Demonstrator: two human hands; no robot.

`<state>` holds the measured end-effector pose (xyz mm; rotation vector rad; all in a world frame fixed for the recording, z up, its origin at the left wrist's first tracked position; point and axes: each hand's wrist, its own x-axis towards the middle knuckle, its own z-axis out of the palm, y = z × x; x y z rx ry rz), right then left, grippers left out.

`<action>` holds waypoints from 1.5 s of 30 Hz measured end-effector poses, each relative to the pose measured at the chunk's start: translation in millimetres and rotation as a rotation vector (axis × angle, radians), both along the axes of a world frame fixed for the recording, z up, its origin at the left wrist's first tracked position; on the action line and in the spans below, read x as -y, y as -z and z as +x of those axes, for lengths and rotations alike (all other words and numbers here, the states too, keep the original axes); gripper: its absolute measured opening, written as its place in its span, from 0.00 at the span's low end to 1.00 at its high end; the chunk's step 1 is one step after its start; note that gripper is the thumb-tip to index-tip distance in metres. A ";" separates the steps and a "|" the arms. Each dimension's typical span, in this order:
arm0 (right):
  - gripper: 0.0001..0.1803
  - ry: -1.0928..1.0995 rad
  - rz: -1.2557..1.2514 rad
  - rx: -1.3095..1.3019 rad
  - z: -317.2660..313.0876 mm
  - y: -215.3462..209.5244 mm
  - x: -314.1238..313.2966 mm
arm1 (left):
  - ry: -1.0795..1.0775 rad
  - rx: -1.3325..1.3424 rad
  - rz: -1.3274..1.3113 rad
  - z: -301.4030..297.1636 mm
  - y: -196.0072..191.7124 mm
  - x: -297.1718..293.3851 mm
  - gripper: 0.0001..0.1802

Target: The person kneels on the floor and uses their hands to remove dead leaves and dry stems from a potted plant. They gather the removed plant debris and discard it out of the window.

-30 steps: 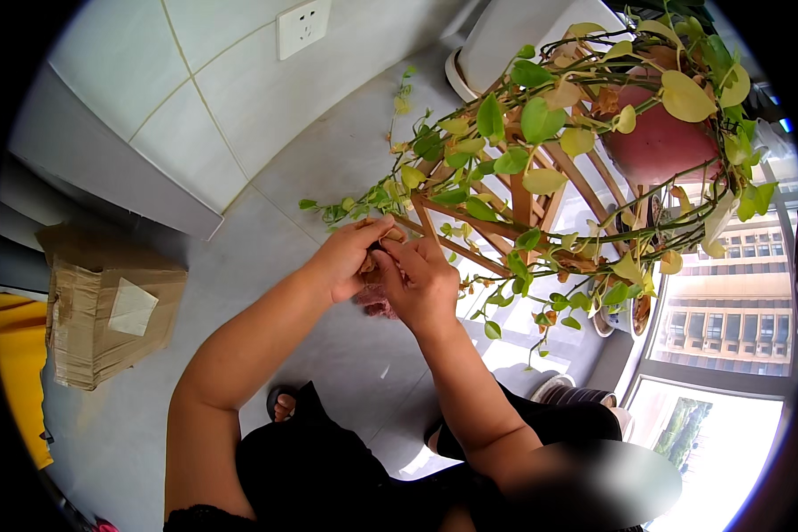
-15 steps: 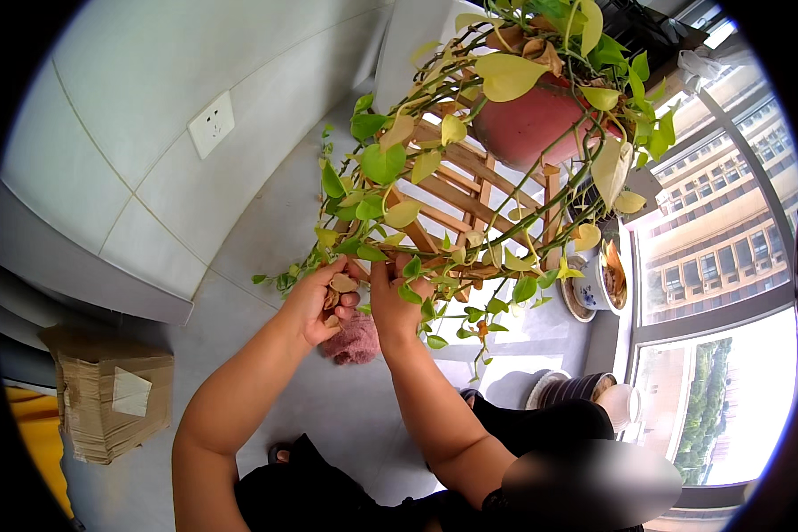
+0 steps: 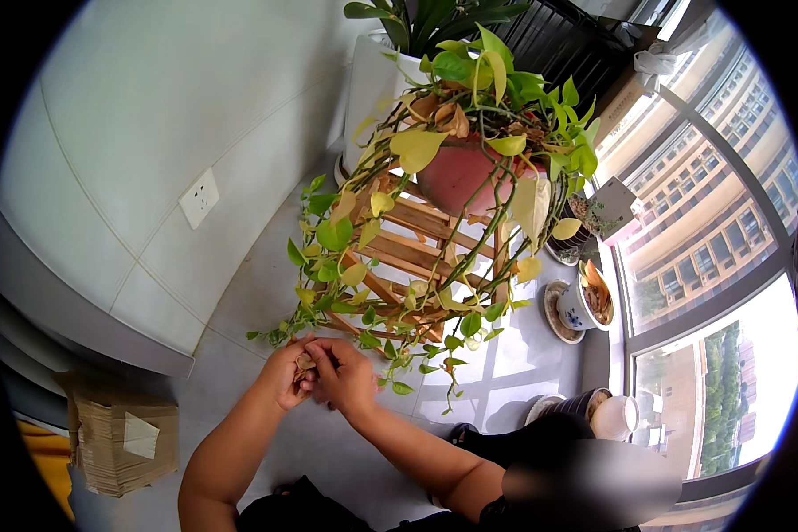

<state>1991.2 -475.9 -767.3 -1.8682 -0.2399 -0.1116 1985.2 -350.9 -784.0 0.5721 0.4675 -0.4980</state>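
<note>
Cups a few dry brown leaves [image 3: 305,363] in the left hand [image 3: 282,376], with bent fingers drawn in around them. Holds the right hand [image 3: 349,379] close against the left, with thumb and fingers curled narrow beside the leaves; cannot tell of anything pinched between the tips. Has both hands over the grey floor [image 3: 213,434], just beside the lower vines of a trailing plant [image 3: 335,234] with green and yellowed foliage. Faces, beyond that, a slatted wooden stand [image 3: 408,247] draped in vines, with a round reddish pot [image 3: 457,177] at the far end. Has a tall white planter [image 3: 371,99] further back, a tiled wall [image 3: 106,106] with a white socket [image 3: 199,199] to the left, and a cardboard box [image 3: 106,457] at lower left. Has, to the right near the window frame [image 3: 709,315], a white pot [image 3: 576,310] with blue decoration.
</note>
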 end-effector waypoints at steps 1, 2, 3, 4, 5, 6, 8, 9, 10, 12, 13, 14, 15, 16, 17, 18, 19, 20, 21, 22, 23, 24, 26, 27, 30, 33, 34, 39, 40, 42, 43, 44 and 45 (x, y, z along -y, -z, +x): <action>0.07 -0.033 -0.028 0.120 3.1 -0.9 1.3 | -0.025 -0.009 -0.022 -1.2 -1.9 -1.1 0.14; 0.07 -0.059 -0.071 0.168 3.9 -8.5 -2.3 | -0.060 -0.008 -0.019 -5.3 -6.7 -7.5 0.14; 0.06 -0.085 -0.115 0.217 3.2 -19.2 -6.1 | -0.096 -0.006 -0.017 -9.7 -14.0 -14.0 0.14; 0.07 -0.100 -0.169 0.270 3.0 -31.0 -6.3 | -0.122 0.000 -0.025 -10.4 -23.9 -15.2 0.14; 0.13 -0.148 -0.195 0.314 1.7 -42.7 -10.4 | -0.148 0.039 0.010 -13.5 -39.0 -18.7 0.14; 0.17 -0.182 -0.273 0.332 -1.7 -58.6 -12.8 | -0.197 0.035 0.001 -14.2 -53.4 -21.8 0.14; 0.25 -0.236 -0.439 0.367 -9.1 -100.8 -13.9 | -0.287 0.029 -0.028 -14.0 -83.2 -24.0 0.14; 0.34 -0.295 -0.485 0.483 -9.0 -107.5 -11.9 | -0.322 0.057 0.002 -13.9 -103.5 -23.3 0.14; 0.35 -0.302 -0.489 0.548 -6.8 -118.4 -9.4 | -0.330 0.086 -0.005 -12.4 -122.4 -21.4 0.14; 0.36 -0.333 -0.473 0.677 -6.1 -148.7 -11.2 | -0.366 0.136 -0.001 -14.1 -159.2 -25.3 0.13; 0.33 -0.328 -0.493 0.729 -4.5 -164.0 -11.0 | -0.352 0.177 0.002 -15.5 -172.0 -28.2 0.13; 0.32 -0.328 -0.515 0.770 -1.1 -175.2 -9.8 | -0.349 0.203 0.017 -13.1 -181.8 -29.0 0.14; 0.30 -0.331 -0.547 0.805 2.8 -182.7 -5.9 | -0.344 0.224 0.023 -9.5 -187.9 -25.9 0.14; 0.29 -0.333 -0.581 0.840 7.2 -190.4 -0.5 | -0.337 0.245 0.027 -4.7 -193.7 -21.1 0.14; 0.25 -0.379 -0.615 0.806 9.1 -202.6 5.1 | -0.388 0.174 0.117 -2.5 -204.2 -13.7 0.13; 0.25 -0.409 -0.607 0.836 13.6 -209.5 11.5 | -0.369 0.177 0.119 -2.2 -208.5 -8.8 0.13; 0.25 -0.437 -0.599 0.868 18.9 -214.8 17.8 | -0.349 0.182 0.122 -1.5 -211.5 -4.8 0.14; 0.25 -0.464 -0.596 0.896 22.5 -220.7 25.7 | -0.326 0.184 0.119 -1.9 -213.5 -0.5 0.14; 0.25 -0.515 -0.608 0.822 22.8 -231.3 36.4 | -0.308 0.219 0.170 -3.4 -211.6 5.3 0.13; 0.26 -0.473 -0.486 0.894 23.3 -244.1 40.6 | -0.294 0.253 0.231 -9.1 -207.6 8.8 0.12; 0.28 -0.428 -0.371 0.967 25.9 -257.2 44.4 | -0.278 0.291 0.284 -13.0 -202.6 13.5 0.12; 0.29 -0.436 -0.296 0.962 26.4 -259.8 47.0 | -0.255 0.293 0.268 -14.5 -203.2 17.8 0.13; 0.32 -0.499 -0.225 0.881 29.4 -258.9 57.8 | -0.184 0.268 0.132 -9.4 -201.7 34.4 0.16; 0.33 -0.553 -0.218 0.807 30.8 -253.3 62.0 | -0.147 0.237 0.029 -8.0 -203.7 42.7 0.18; 0.36 -0.709 -0.177 0.604 36.0 -236.9 68.0 | -0.106 0.197 -0.137 -9.3 -227.6 62.6 0.20; 0.31 -0.653 -0.208 0.720 46.6 -245.5 80.1 | -0.156 0.293 -0.171 4.7 -234.1 76.3 0.16; 0.29 -0.646 -0.197 0.744 48.0 -253.3 76.7 | -0.200 0.271 -0.144 -0.6 -247.9 71.4 0.15; 0.31 -0.528 -0.399 0.931 73.6 -275.3 91.9 | -0.298 0.253 -0.230 33.0 -293.3 100.9 0.12; 0.31 -0.488 -0.481 0.958 78.2 -278.7 98.7 | -0.319 0.270 -0.262 42.7 -293.5 108.9 0.12; 0.31 -0.422 -0.586 1.029 79.9 -290.6 97.3 | -0.389 0.313 -0.275 52.6 -302.9 112.1 0.11; 0.32 -0.430 -0.602 1.036 84.5 -292.2 101.8 | -0.393 0.332 -0.307 62.2 -302.0 117.5 0.12; 0.32 -0.439 -0.580 1.042 88.7 -294.9 102.7 | -0.395 0.351 -0.331 72.5 -302.6 121.2 0.12; 0.32 -0.448 -0.558 1.047 93.8 -298.0 102.9 | -0.395 0.370 -0.354 81.7 -301.0 124.4 0.12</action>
